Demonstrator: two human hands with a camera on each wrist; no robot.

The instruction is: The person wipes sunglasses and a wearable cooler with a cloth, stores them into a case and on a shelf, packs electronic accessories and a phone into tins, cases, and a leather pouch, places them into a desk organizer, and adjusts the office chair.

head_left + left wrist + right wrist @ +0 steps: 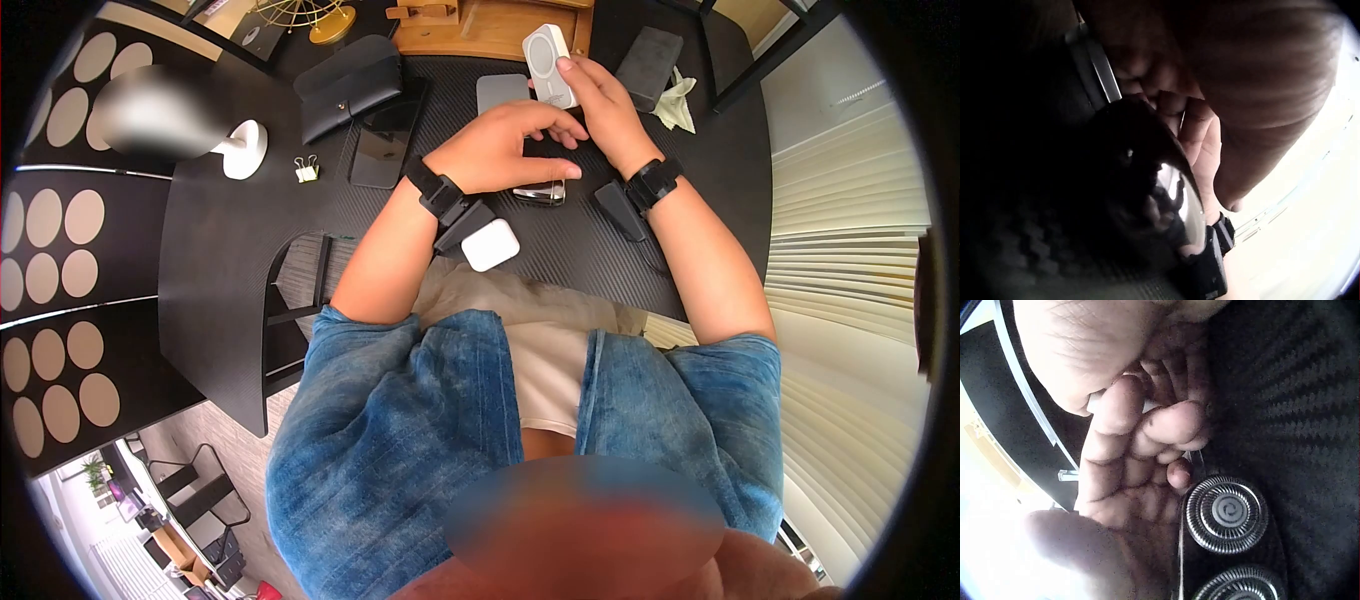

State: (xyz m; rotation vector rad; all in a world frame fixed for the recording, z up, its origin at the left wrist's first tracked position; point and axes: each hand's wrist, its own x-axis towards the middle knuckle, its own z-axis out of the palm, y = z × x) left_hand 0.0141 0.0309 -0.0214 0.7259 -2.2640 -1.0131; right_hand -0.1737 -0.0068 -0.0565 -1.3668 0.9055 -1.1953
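Observation:
My right hand (613,115) grips a white power bank (545,62) with a round ring on its face, tilted up above the dark desk. My left hand (500,145) hovers beside it with loosely bent fingers and holds nothing. Under the left hand lies an electric shaver (540,192), mostly covered by the hand in the head view. Its round cutting heads (1229,509) show in the right wrist view, and its glossy body (1169,187) in the left wrist view. A flat grey square item (500,90) lies just beyond the left hand.
A white earbud case (490,245) lies by the left wrist. To the left are a phone (385,145), a black pouch (350,90), a binder clip (306,170) and a white stand (245,150). A wooden organizer (490,40) stands behind; a black box (650,65) and cloth (677,105) sit right.

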